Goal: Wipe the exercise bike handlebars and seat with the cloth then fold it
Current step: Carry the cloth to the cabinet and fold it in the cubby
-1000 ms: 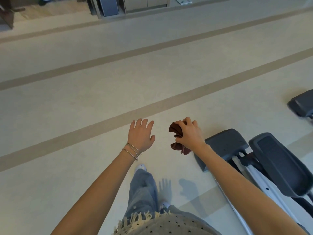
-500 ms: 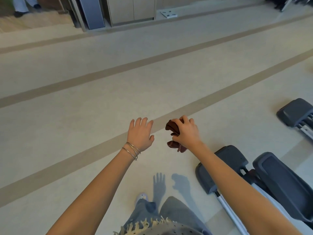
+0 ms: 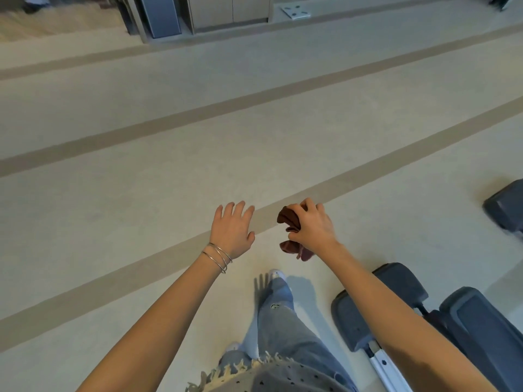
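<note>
- Carrying the cloth [image 3: 289, 222] bunched in your right hand [image 3: 312, 228], you have the fingers curled tight around its middle while loose folds hang out above and below the fist; a tail hanging under the wrist could slip free or snag, so keep that grip closed.
- Your left hand [image 3: 232, 228] is just left of the cloth, flat and spread, holding nothing and not touching it.
- No handlebars or seat show here, so by my reading the wiping has not begun; you may be heading the wrong way if you keep facing the open floor [image 3: 169, 165].
- The grey machine pedals [image 3: 365, 315] sit low, just right of and below the cloth, close to your leg [image 3: 278, 315]; stepping sideways could catch a foot on them.
- The floor is pale and smooth with darker stripes running across beyond the cloth, likely slick underfoot.
- Far beyond the cloth, cabinets [image 3: 226, 12] line the room's edge.
</note>
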### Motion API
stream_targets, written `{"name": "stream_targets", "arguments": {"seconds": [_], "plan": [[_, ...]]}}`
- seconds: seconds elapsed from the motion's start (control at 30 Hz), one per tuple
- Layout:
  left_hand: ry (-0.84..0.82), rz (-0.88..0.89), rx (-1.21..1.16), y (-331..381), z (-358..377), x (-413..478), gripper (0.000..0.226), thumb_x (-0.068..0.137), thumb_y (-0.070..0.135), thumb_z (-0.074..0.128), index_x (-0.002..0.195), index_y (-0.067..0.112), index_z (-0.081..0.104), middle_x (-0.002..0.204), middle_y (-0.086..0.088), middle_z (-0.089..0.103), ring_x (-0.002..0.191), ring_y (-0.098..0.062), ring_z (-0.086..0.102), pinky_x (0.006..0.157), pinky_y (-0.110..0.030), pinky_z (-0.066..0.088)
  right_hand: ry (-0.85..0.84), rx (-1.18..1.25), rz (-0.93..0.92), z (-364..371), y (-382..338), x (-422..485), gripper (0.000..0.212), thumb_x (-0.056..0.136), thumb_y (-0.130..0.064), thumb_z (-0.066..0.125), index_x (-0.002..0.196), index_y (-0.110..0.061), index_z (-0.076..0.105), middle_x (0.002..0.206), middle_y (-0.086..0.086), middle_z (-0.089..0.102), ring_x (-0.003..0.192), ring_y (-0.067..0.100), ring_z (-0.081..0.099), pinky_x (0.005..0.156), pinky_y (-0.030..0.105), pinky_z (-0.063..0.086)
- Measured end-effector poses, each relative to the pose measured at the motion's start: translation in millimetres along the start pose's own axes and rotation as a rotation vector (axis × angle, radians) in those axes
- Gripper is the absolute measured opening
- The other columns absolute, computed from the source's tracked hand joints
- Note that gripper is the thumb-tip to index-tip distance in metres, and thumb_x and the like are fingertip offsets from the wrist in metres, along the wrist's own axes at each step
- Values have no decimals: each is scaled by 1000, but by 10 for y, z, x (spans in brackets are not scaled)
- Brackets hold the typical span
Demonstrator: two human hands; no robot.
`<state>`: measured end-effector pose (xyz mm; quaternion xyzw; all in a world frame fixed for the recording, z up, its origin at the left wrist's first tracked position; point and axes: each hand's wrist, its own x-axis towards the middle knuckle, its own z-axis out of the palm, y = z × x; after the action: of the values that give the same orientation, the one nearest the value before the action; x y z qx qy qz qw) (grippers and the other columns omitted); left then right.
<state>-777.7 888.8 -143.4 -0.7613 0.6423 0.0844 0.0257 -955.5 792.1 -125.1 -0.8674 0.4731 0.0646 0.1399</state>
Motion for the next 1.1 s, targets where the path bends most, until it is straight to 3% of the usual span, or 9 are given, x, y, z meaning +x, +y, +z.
{"name": "stream_targets", "arguments": {"seconds": [0.4, 0.63, 0.8, 1.1], "plan": [[87, -35, 40, 297, -669, 1899, 61, 89, 43, 44, 144, 20, 26, 152, -8, 27, 137, -29, 26, 113, -46, 18, 96, -5, -56, -957, 840, 1722, 56, 77, -32, 66, 128, -26, 44, 124, 7, 41, 105, 30, 42, 82, 39, 46], [22, -36, 42, 349, -646, 2524, 61, 90, 43, 44, 144, 20, 26, 152, -9, 28, 138, -31, 26, 114, -46, 19, 72, 31, -37, -1062, 1182, 2273, 56, 76, -32, 66, 128, -27, 45, 123, 6, 41, 104, 30, 41, 83, 39, 46], [1, -14, 47, 250, -673, 3091, 62, 90, 43, 44, 144, 20, 26, 152, -8, 27, 139, -30, 25, 114, -46, 19, 20, 38, 9, -1026, 1342, 2713, 57, 76, -33, 66, 128, -27, 43, 125, 6, 40, 106, 29, 41, 83, 39, 47], [54, 49, 60, -250, -1013, 4454, 59, 90, 42, 44, 143, 20, 28, 151, -7, 29, 138, -29, 27, 114, -46, 20, 83, 41, 36, -1533, 1385, 4016, 56, 77, -33, 66, 129, -27, 44, 125, 5, 42, 108, 29, 42, 81, 37, 47]]}}
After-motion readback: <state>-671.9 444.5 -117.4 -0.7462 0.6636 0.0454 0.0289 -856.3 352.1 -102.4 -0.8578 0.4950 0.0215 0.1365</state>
